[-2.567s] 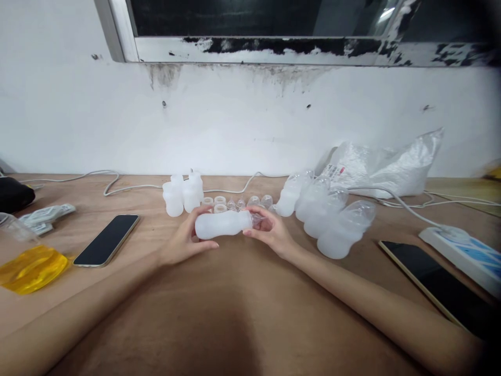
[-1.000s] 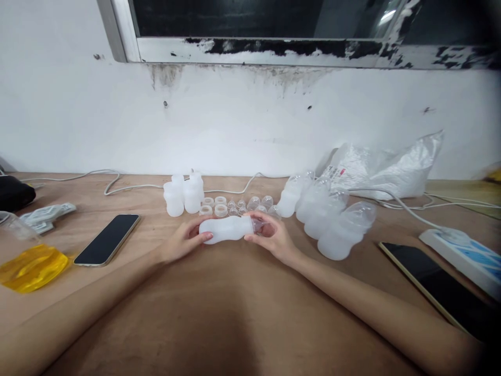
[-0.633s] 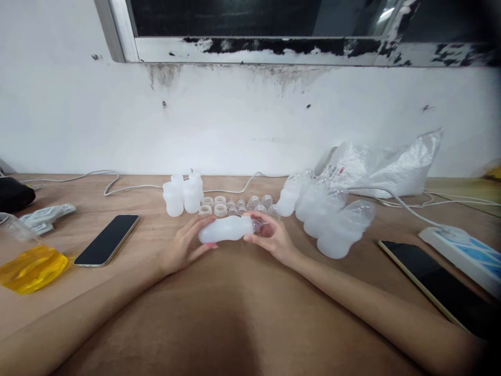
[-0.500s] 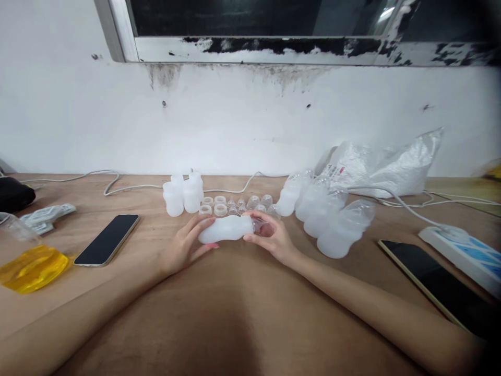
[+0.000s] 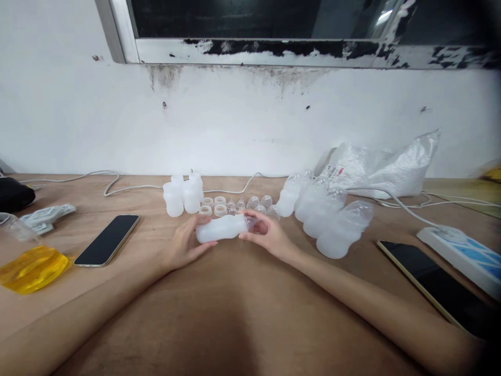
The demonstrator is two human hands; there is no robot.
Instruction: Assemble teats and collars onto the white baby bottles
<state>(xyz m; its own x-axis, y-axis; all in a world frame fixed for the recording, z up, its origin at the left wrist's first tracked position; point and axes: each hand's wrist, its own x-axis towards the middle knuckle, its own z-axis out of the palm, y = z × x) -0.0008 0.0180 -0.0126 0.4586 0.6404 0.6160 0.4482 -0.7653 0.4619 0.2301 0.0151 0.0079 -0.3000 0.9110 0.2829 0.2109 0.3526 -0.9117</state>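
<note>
A milky white baby bottle (image 5: 221,230) lies sideways between my hands, just above the table. My left hand (image 5: 187,243) is closed round its base end. At the neck, my right hand (image 5: 266,235) pinches the collar, and a clear nipple (image 5: 252,223) points into its palm. Behind the bottle are white collar rings (image 5: 205,210), small clear nipples (image 5: 231,204) and clear dome caps (image 5: 266,201) in rows. Several open bottles (image 5: 173,201) stand at the back left. To the right are several bottles with clear caps (image 5: 336,235).
A phone (image 5: 107,240) and a clear cup of yellow liquid (image 5: 33,269) are on the left. Another phone (image 5: 430,284) and a power strip (image 5: 462,256) lie on the right. A plastic bag (image 5: 383,164) and white cables (image 5: 117,180) are along the wall.
Both hands and the bottle have shifted slightly to the left. The grip on each end is much the same; the other things stay in place.
</note>
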